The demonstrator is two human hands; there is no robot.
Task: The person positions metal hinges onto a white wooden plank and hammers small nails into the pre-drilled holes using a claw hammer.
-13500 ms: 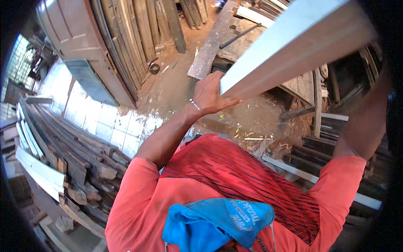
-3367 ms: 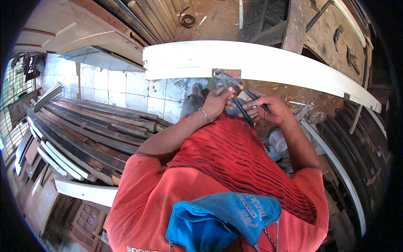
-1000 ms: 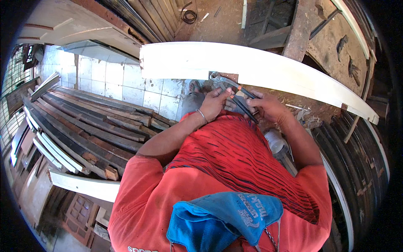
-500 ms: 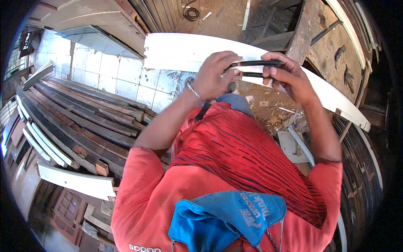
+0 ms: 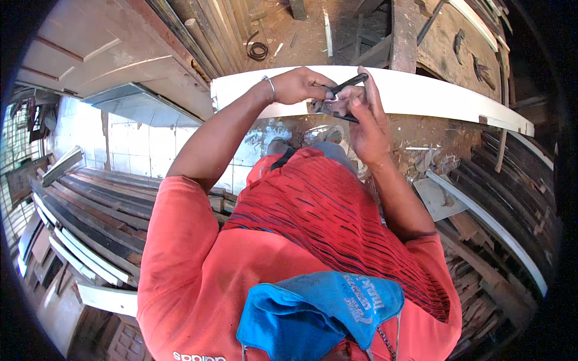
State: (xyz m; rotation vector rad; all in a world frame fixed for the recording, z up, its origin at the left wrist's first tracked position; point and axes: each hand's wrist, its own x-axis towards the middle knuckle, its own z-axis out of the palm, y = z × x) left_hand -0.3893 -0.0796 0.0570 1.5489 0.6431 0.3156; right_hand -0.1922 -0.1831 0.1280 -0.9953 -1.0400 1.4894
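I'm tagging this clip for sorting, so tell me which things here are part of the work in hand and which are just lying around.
In hand:
- dark pliers-like hand tool, gripped by the left hand and right hand
- long white painted board, just behind the hands

Lying about:
- stacked planks on the left
- coil of wire on the dirt floor
- loose white strip on the right
- wooden door panels leaning upper left

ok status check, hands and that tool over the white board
Left hand and right hand both gripping dark pliers. Pliers held just above white board. Nothing in the way.
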